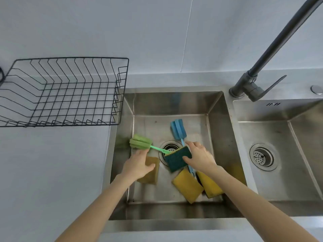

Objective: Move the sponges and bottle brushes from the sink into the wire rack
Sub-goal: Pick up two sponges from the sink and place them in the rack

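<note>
In the left sink basin (216,112) lie a green bottle brush (140,142), a blue bottle brush (178,131) and several sponges. My right hand (199,157) grips a dark green and yellow sponge (175,160) over the drain (168,147). My left hand (138,163) reaches down over a brownish sponge (152,173), fingers apart, holding nothing that I can see. Two yellow sponges (187,185) (210,188) rest on the basin floor near the front right. The black wire rack (66,91) stands empty on the counter to the left.
A dark faucet (251,82) rises at the back right between the basins. A second basin (279,154) with its own drain lies to the right. Grey counter (52,163) surrounds the rack, and the grey wall stands behind.
</note>
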The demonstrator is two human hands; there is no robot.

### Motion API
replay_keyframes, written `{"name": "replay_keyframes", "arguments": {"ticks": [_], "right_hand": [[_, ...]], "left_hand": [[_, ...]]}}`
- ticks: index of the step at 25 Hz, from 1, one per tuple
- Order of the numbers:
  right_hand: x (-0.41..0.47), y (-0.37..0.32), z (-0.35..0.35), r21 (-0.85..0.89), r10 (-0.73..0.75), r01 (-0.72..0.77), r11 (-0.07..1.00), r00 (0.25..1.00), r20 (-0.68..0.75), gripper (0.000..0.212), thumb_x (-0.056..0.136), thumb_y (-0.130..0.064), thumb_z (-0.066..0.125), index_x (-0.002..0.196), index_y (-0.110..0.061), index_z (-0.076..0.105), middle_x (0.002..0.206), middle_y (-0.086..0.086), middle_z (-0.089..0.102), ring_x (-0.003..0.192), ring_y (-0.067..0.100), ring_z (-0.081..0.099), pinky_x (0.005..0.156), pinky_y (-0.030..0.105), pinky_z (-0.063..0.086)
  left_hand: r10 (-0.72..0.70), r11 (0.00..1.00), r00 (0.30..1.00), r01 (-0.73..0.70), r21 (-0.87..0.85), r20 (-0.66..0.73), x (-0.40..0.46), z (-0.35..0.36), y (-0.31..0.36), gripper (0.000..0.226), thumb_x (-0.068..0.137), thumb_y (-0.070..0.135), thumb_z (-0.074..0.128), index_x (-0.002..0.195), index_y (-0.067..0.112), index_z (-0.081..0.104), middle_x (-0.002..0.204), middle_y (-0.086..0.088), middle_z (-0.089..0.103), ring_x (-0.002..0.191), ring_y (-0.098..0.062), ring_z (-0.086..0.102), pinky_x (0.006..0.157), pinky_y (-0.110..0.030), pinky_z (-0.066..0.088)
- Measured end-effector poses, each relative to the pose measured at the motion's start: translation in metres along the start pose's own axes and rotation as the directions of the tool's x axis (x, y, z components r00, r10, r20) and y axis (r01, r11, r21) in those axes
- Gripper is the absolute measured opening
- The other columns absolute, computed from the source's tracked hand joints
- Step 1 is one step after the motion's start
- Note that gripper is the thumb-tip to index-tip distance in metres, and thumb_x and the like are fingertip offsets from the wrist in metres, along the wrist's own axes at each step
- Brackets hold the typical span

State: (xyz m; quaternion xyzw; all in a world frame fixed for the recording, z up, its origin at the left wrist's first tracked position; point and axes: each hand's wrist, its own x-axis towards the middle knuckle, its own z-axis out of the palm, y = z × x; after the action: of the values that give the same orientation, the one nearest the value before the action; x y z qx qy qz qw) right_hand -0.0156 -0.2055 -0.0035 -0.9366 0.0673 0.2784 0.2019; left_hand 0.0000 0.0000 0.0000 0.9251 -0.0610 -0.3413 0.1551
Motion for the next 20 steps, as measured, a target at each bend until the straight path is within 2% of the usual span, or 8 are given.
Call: {"name": "replay_keyframes", "arguments": {"ticks": [6, 15, 17, 20], "right_hand": [[0.026, 0.011, 0.024, 0.066, 0.094, -0.101, 0.993, 0.991, 0.100, 0.068, 0.091, -0.030, 0.054, 0.146, -0.018, 0.018, 0.142, 0.013, 0.041, 0.126, 0.030, 0.046, 0.101, 0.045, 0.048], [0.037, 0.013, 0.040, 0.156, 0.120, -0.134, 0.979, 0.988, 0.097, 0.077, 0.089, -0.015, 0.057, 0.149, -0.017, 0.007, 0.141, 0.015, 0.041, 0.128, 0.031, 0.045, 0.104, 0.046, 0.045], [0.037, 0.013, 0.042, 0.169, 0.131, -0.147, 0.975, 0.986, 0.100, 0.075, 0.089, -0.014, 0.058, 0.148, -0.015, 0.011, 0.140, 0.016, 0.039, 0.128, 0.032, 0.044, 0.105, 0.044, 0.043], [0.036, 0.014, 0.044, 0.204, 0.133, -0.149, 0.968, 0.987, 0.093, 0.065, 0.086, -0.013, 0.061, 0.141, -0.010, 0.025, 0.138, 0.017, 0.039, 0.126, 0.033, 0.043, 0.105, 0.042, 0.042]], "left_hand": [[-0.112, 0.993, 0.990, 0.115, -0.028, 0.090, 0.023, 0.024, -0.010, 0.076, 0.086, 0.041, 0.055, 0.145, 0.017, 0.014, 0.151, -0.010, 0.027, 0.133, -0.029, 0.040, 0.102, -0.046, 0.040], [-0.216, 0.971, 0.972, 0.224, -0.085, 0.094, 0.034, 0.051, -0.024, 0.083, 0.087, 0.034, 0.055, 0.146, 0.013, 0.000, 0.147, -0.010, 0.033, 0.129, -0.031, 0.043, 0.099, -0.044, 0.042], [-0.243, 0.965, 0.965, 0.251, -0.075, 0.103, 0.035, 0.053, -0.025, 0.084, 0.087, 0.037, 0.054, 0.146, 0.011, 0.000, 0.147, -0.009, 0.034, 0.129, -0.030, 0.044, 0.099, -0.044, 0.043], [-0.281, 0.948, 0.950, 0.297, -0.115, 0.137, 0.038, 0.056, -0.027, 0.083, 0.086, 0.039, 0.056, 0.146, 0.011, 0.005, 0.145, -0.009, 0.037, 0.128, -0.030, 0.045, 0.100, -0.045, 0.042]]}}
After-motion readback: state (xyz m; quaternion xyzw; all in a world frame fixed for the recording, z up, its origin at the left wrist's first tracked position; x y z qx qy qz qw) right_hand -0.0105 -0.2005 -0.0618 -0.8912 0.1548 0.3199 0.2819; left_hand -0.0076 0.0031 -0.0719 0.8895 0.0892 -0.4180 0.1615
